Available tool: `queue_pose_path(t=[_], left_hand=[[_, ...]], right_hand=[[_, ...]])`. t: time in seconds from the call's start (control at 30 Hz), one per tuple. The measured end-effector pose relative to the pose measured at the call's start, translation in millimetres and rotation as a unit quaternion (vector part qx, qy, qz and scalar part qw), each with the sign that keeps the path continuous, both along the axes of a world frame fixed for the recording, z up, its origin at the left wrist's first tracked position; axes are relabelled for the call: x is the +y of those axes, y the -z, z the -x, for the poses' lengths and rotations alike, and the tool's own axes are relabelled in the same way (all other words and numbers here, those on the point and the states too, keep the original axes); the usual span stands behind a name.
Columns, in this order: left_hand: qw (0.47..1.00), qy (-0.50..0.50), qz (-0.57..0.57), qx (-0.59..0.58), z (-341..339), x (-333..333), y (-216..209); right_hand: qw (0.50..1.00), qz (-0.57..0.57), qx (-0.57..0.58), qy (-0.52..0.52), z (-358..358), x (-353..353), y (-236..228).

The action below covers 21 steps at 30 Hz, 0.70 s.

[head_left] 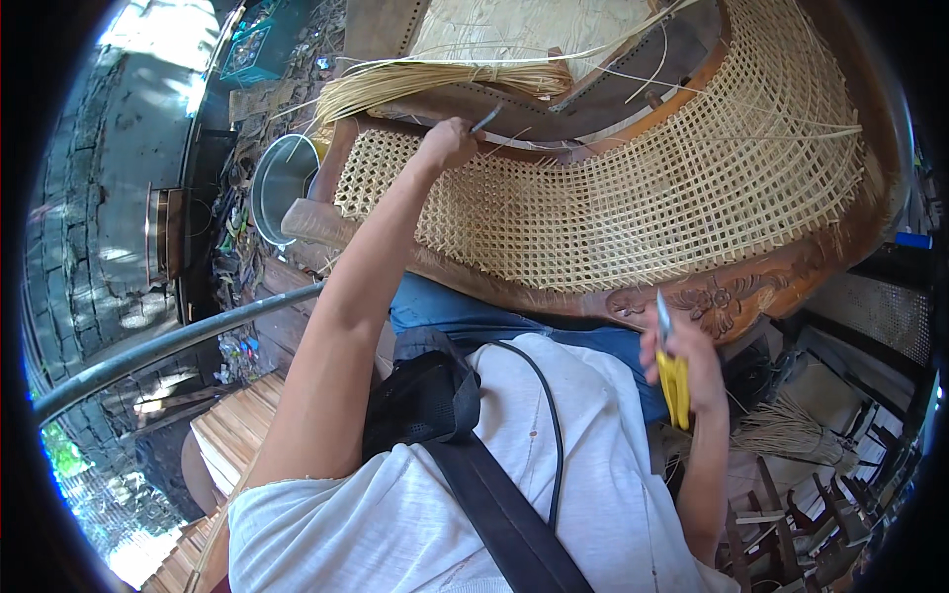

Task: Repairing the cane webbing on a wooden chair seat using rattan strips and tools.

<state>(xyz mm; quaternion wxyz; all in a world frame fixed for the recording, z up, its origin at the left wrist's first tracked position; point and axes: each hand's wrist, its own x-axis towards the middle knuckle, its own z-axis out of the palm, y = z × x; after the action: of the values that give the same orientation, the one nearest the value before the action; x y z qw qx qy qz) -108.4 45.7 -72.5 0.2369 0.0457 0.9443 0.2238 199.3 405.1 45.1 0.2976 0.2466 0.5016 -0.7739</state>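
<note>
My left hand [447,144] reaches to the far edge of a woven cane panel [643,188] and grips a thin metal tool [485,121] that pokes out toward the wooden frame. My right hand [685,361] is raised near my chest and holds a yellow-handled cutter [672,371], blade pointing up, just below the carved wooden frame [722,296] of the chair. A bundle of loose cane strands [435,79] lies beyond the panel, with single strands trailing across the weave.
A metal bucket [282,183] stands left of the chair. A curved metal pipe [168,346] crosses at the left. Stacked wooden slats [237,425] lie low left, and chair parts and another cane bundle [791,430] sit at the right.
</note>
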Motion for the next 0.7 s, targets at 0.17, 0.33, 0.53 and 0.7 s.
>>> queue_pose_path(t=[0.17, 0.33, 0.53, 0.7], left_hand=[[0.981, 0.112, 0.160, 0.008, -6.8, -2.3, 33.0], [0.968, 0.193, 0.155, 0.049, -5.6, -3.9, 33.4], [0.961, 0.222, 0.162, 0.015, -1.0, -7.4, 31.1], [0.946, 0.270, 0.176, -0.004, 1.1, -7.1, 28.0]], right_hand=[[0.979, -0.102, 0.083, -0.159, 105.0, -63.5, 49.7], [0.946, -0.155, 0.079, -0.273, 202.3, -110.8, 151.0], [0.936, -0.165, 0.013, -0.311, 253.2, -139.9, 156.0], [0.923, -0.177, 0.029, -0.341, 267.1, -133.0, 172.8]])
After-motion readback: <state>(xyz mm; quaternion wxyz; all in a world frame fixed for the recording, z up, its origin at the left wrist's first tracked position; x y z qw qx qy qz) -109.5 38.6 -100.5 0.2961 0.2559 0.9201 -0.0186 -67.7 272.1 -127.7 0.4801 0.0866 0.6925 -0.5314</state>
